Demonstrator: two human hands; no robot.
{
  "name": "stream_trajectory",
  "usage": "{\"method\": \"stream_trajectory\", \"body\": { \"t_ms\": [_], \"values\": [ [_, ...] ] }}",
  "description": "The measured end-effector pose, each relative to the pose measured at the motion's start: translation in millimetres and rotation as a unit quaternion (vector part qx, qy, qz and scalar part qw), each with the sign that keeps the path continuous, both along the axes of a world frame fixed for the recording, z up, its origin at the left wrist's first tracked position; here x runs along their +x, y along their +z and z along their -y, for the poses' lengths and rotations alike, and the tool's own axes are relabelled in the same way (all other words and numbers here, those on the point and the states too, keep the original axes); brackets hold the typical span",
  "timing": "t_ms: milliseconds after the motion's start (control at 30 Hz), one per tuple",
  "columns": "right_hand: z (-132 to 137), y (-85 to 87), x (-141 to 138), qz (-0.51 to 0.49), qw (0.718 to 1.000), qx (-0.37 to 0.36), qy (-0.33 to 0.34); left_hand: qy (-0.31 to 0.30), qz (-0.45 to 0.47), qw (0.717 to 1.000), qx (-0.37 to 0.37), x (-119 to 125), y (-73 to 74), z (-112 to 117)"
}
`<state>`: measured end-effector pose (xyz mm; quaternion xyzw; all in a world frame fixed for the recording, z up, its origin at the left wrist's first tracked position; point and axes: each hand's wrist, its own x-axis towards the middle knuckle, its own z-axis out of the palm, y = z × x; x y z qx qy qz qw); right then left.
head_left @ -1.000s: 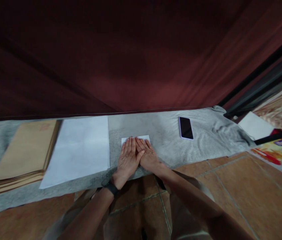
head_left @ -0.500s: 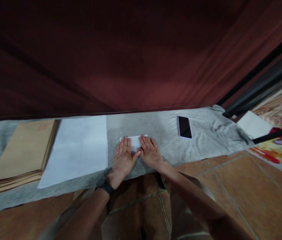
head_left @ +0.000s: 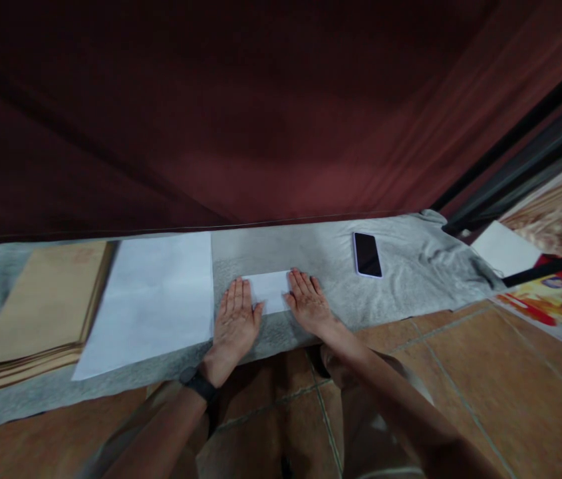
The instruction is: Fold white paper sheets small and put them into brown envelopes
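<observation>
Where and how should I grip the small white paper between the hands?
Probably the near long edge, pinched from the person's side: the small white paper lies flat on the grey cloth, and that edge shows between the left hand and right hand.

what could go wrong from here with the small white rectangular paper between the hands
The small white rectangular paper might slip or crease unevenly, since it lies on soft-looking grey cloth. The left hand, close to the large white rectangular paper sheet, could nudge that sheet. If the cloth is tugged, the dark-screened rectangular phone with a pale purple rim could shift too.
</observation>
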<state>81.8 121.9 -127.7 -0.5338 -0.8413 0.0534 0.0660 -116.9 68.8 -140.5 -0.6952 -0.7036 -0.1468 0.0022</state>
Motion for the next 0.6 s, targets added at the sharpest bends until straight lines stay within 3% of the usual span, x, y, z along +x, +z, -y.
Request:
{"method": "stream_trajectory", "body": {
  "t_ms": [167,300,433,600],
  "values": [
    [-1.9,0.4,6.1,-0.001,1.0,-0.001,-0.007,0.003,0.008,1.0,0.009,-4.0,-1.1,3.2],
    [-4.6,5.8,5.3,-0.021,1.0,0.018,-0.007,0.0,0.015,1.0,0.028,0.0,6.4,3.2],
    [-0.8,8.4,-5.5,-0.041,0.998,0.029,0.048,-0.074,0.02,0.996,0.038,16.8,14.2,6.0],
    [10.2,1.0,-13.0,-0.044,0.992,0.027,0.111,-0.137,0.022,0.99,0.019,33.2,10.8,16.8]
  ]
}}
